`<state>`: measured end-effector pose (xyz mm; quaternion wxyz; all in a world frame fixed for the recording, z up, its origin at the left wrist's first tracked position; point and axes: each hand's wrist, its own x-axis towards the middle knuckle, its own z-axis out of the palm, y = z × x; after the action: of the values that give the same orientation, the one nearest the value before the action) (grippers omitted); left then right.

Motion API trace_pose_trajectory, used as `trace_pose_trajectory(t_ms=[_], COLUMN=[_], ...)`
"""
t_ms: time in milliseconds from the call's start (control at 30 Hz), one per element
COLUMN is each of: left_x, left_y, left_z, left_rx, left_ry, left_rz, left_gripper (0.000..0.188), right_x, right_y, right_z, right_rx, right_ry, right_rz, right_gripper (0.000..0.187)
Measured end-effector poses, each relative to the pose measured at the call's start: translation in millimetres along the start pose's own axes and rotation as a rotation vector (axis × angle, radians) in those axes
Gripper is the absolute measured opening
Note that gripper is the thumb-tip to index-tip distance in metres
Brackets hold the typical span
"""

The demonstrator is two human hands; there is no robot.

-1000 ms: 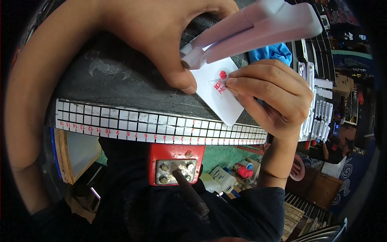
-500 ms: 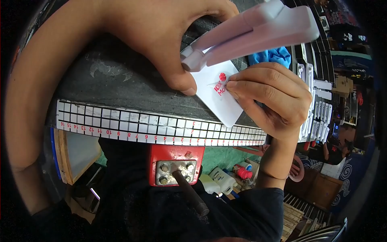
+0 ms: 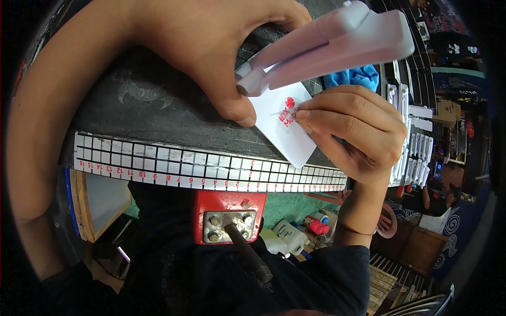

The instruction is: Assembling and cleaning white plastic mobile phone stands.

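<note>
Stand (image 3: 337,47) of white plastic occupies the upper middle of the frame, on a dark worktable (image 3: 163,118). Its flat base (image 3: 296,145) has its long axis slanting from the hinge (image 3: 250,84) down and slightly right, the rounded lower corner pointing toward the bottom of the frame and overlapping a white gridded ruler strip (image 3: 168,167). The arm's long axis runs another way: from the hinge up and to the right, its broad end pointing at the upper right.

The left hand (image 3: 197,39) comes in from the upper left and arches around the hinge end, thumb and forefinger spread wide apart. Its thumb lies against the base's left edge; I cannot tell how the hidden fingertips press. The right hand (image 3: 363,126), right of centre, has thumb and forefinger pressed together at the tips beside the red print (image 3: 288,113) on the base; whether anything thin is pinched between them I cannot tell. Its other fingers are curled close together.

A blue cloth (image 3: 354,77) lies just beyond the right hand, with more white plastic pieces (image 3: 420,152) at the right of the frame. Below the strip, at lower centre, is a red block (image 3: 229,197).
</note>
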<state>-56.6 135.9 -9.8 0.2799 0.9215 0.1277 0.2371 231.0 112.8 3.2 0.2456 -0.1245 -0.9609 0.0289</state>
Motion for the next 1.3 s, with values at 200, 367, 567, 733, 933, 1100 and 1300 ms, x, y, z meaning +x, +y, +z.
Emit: trace_pose_trajectory(t_ms=[200,367,567,733,933,1100,1300], left_x=[1.2,0.2,0.6,2.1,2.5,1.0,1.5], left_y=[-5.1,-6.5,-6.8,-2.4,-2.5,-4.8,-4.1], left_z=[4.3,4.4,4.4,0.3,3.0,4.9,3.5], left_rx=[0.083,0.088,0.081,0.109,0.095,0.062,0.067], left_ry=[0.044,0.051,0.048,0.054,0.041,0.043,0.033], left_rz=[0.048,0.054,0.079,0.067,0.055,0.034,0.034], left_gripper=[0.088,0.089,0.09,0.088,0.083,0.084,0.083], right_x=[-0.3,0.1,0.0,-0.2,-0.6,-1.4,-1.4], right_y=[1.5,0.2,-0.8,0.6,0.2,0.7,0.4], right_z=[-0.3,-1.8,-4.2,-3.3,-4.7,-4.3,-4.4], right_rx=[0.01,0.006,0.017,0.014,0.016,0.029,0.027], right_ry=[-0.002,-0.003,-0.039,-0.016,-0.027,-0.019,-0.02], right_rz=[-0.013,-0.019,-0.004,-0.016,-0.02,-0.02,-0.031], right_gripper=[0.021,0.021,0.022,0.021,0.021,0.021,0.021])
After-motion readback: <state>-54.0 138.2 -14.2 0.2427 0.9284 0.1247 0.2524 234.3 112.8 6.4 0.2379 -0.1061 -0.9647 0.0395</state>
